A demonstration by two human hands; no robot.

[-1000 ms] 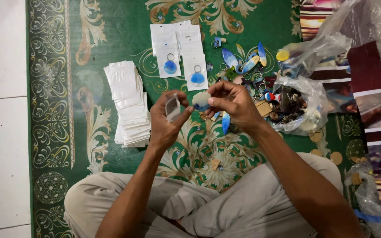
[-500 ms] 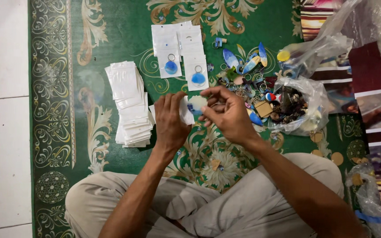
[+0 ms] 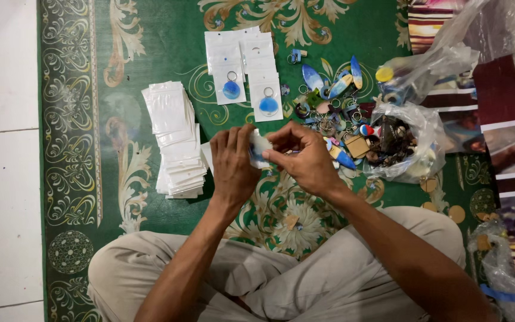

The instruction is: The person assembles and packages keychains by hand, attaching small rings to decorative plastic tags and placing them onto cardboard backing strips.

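Frame centre, our left hand (image 3: 233,167) and right hand (image 3: 305,158) both pinch a small clear packet (image 3: 259,149), long axis roughly upright, white packet stack (image 3: 177,140) at left

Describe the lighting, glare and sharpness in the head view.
Head view: soft, even light; a faint shadow beside the stack of white packets; glare on the clear plastic bags; the left hand, right hand and small packet between them look slightly soft.
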